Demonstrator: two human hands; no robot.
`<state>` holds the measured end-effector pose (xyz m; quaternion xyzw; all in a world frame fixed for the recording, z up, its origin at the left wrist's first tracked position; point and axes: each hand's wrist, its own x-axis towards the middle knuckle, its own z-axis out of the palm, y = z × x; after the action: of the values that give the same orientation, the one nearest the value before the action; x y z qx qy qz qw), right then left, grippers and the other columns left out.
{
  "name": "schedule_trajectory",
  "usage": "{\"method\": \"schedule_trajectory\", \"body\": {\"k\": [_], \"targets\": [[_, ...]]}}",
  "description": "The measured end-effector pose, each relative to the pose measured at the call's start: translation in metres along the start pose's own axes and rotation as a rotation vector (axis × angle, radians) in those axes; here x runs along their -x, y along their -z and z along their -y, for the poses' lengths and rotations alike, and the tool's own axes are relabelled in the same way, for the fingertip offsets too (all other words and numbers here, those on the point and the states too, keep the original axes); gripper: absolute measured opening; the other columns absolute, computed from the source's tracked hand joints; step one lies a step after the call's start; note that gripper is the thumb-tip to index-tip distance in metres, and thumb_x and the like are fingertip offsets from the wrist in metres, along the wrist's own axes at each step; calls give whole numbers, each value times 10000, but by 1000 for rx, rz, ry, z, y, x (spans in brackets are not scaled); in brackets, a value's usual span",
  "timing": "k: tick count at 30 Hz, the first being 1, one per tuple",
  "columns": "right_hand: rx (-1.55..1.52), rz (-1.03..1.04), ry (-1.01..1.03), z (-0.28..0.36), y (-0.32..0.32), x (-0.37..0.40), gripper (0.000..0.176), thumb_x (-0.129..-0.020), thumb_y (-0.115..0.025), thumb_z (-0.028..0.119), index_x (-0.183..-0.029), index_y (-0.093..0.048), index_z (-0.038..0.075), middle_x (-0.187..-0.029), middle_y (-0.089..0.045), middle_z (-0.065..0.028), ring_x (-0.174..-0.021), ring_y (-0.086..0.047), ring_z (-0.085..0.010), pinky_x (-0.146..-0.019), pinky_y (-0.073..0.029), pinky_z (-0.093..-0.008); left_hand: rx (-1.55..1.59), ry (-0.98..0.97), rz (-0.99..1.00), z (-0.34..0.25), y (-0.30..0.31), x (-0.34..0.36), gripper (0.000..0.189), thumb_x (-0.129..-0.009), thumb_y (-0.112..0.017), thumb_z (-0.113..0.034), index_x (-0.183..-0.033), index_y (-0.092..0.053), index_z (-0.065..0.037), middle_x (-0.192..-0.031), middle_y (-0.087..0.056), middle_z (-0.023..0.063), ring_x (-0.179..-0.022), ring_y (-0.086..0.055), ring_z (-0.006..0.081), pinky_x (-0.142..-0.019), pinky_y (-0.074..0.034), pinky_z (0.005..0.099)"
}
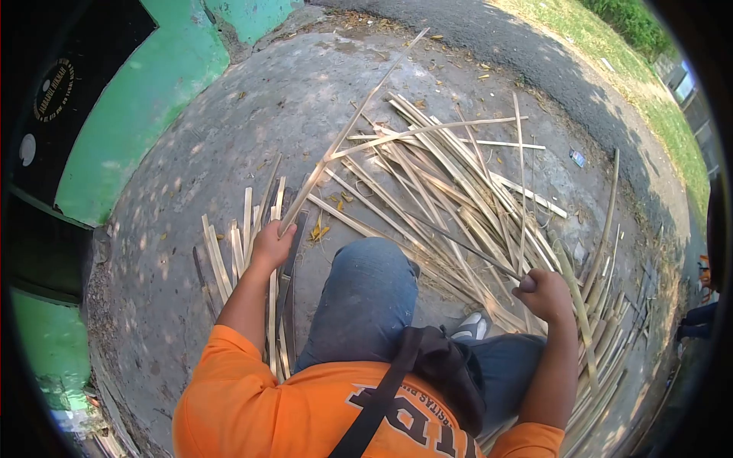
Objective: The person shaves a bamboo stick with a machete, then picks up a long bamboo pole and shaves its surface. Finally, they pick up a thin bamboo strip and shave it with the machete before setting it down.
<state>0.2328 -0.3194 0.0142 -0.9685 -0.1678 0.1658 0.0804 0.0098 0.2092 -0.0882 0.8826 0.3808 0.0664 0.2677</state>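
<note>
My left hand (273,246) is closed around the lower end of a long bamboo strip (355,114), which slants away from me up and to the right. A second, thinner piece branches off it partway along, toward the right. In my right hand (548,296) is the wooden handle of a long knife (473,250). Its narrow dark blade points forward and left, over the loose strips. A large heap of split bamboo strips (450,175) lies on the ground in front of my knees. Beside my left forearm, more strips (237,237) lie in a bundle.
Further bamboo pieces (611,343) are piled at the right. A green wall (137,130) stands at the left, along the concrete ground (191,160). Dry yellow leaves (319,229) and a small blue packet (577,158) lie about. Another person's leg (699,320) shows at the right edge.
</note>
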Motion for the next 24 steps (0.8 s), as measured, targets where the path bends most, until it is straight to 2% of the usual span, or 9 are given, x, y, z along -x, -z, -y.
{"method": "schedule_trajectory", "body": {"k": [3,7,10,11,14,15,17,21,24], "targets": [[-5,-81,24,-12,-7,-2,374,-731,-857,395,-846,-734,60,-823,-726,-187,-821,-703,-403,-746,-550,-502,-80,-25,-183,-3,41,22,444,-978,-652,-486,-993,-689,-44,-801,-707,202,-785,-695,414,-691,-515,494],[-13,-200,1,-20,-10,-5,372,-734,-851,392,-856,-735,60,-810,-720,-200,-806,-704,-410,-741,-556,-510,-117,6,-315,-17,81,48,441,-982,-654,-477,-950,-665,-38,-755,-682,201,-739,-676,418,-665,-505,493],[-66,-342,40,-17,-3,5,357,-759,-839,375,-855,-719,54,-788,-708,-211,-775,-694,-424,-708,-546,-518,-24,-62,-383,-43,93,68,430,-983,-669,-456,-914,-651,-31,-718,-663,184,-680,-653,390,-637,-495,466],[-99,-388,52,-9,2,12,354,-766,-837,372,-855,-714,52,-786,-706,-212,-773,-691,-427,-700,-541,-520,54,-90,-396,-57,92,74,409,-978,-692,-427,-902,-656,-27,-682,-643,150,-627,-629,333,-609,-479,436],[-198,-579,163,13,15,26,417,-797,-846,389,-798,-637,28,-712,-665,-204,-713,-658,-441,-638,-501,-510,260,-200,-412,-107,78,82,390,-970,-709,-411,-915,-672,-27,-659,-628,124,-607,-629,277,-595,-469,415],[-234,-588,215,22,24,29,435,-801,-848,398,-782,-618,29,-692,-650,-199,-692,-646,-441,-626,-497,-505,270,-191,-360,-127,73,82,380,-966,-718,-402,-935,-685,-25,-649,-615,109,-601,-617,234,-590,-469,396],[-306,-592,281,41,41,32,454,-807,-850,410,-763,-597,35,-666,-630,-191,-659,-628,-439,-606,-492,-498,386,-262,-232,-165,58,77,388,-940,-748,-416,-937,-691,-33,-647,-617,79,-604,-600,207,-592,-471,381],[-370,-693,338,69,45,35,447,-813,-852,418,-753,-594,58,-644,-611,-176,-625,-613,-426,-589,-488,-493,499,-314,40,-233,14,71,467,-831,-844,-469,-930,-694,-38,-714,-654,57,-641,-605,188,-616,-494,368],[-406,-727,343,74,16,19,419,-816,-849,405,-756,-597,75,-652,-626,-157,-641,-637,-404,-601,-494,-489,464,-446,67,-249,-28,68,520,-783,-878,-486,-943,-696,-26,-761,-675,74,-676,-638,192,-637,-511,363]]}}
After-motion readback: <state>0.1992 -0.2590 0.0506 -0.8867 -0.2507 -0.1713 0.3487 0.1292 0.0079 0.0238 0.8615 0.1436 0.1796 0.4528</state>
